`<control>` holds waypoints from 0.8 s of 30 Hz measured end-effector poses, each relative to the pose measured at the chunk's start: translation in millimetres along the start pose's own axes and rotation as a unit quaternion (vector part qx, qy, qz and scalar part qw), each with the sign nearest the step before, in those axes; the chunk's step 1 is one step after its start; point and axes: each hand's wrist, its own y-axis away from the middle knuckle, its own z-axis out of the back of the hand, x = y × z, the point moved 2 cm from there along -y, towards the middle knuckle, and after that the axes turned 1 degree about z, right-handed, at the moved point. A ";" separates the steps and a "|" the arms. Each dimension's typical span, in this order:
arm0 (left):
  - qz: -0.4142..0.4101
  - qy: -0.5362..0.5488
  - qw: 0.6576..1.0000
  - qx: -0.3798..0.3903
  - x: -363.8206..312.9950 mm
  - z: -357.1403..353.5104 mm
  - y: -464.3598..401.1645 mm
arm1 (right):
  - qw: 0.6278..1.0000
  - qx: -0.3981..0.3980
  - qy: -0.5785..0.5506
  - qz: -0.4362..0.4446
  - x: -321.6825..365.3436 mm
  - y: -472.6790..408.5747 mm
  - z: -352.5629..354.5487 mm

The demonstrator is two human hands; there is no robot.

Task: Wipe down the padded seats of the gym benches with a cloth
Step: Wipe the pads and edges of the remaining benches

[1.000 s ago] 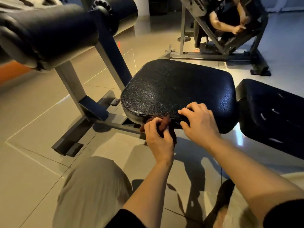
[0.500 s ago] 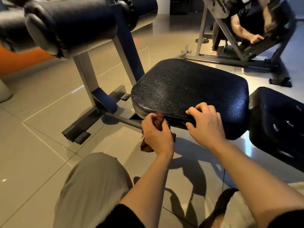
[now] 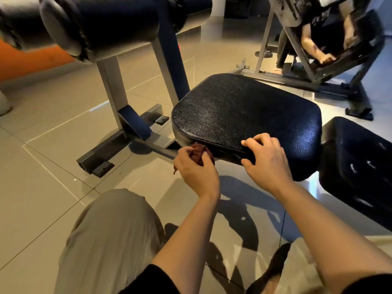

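Underfoot, a floor of large glossy beige tiles (image 3: 53, 134) fills the view. At ten to twelve o'clock, two thick black cylindrical roller pads (image 3: 101, 26) sit on a grey and blue steel frame (image 3: 118, 107) bolted to flat feet. At the centre lies the black textured vinyl padded seat (image 3: 244, 111), and at three o'clock a second black vinyl bench pad (image 3: 358, 164) with small tears stands just beside it. At one o'clock another person (image 3: 322, 37) sits in a grey steel machine (image 3: 297, 66), blurred. At seven o'clock is the wearer's own knee in khaki trousers (image 3: 108, 236). The right hand (image 3: 267, 162) grips the near edge of the seat, fingers curled over its top and thumb against its side. The left hand (image 3: 197, 172) clutches a bunched dark red cloth (image 3: 199, 153), pressed against the seat's near side at its left corner.
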 end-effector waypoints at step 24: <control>0.124 0.069 0.990 -0.001 5.6 -3.7 0.4 | 0.999 0.034 0.005 0.006 -1.1 -1.4 -0.4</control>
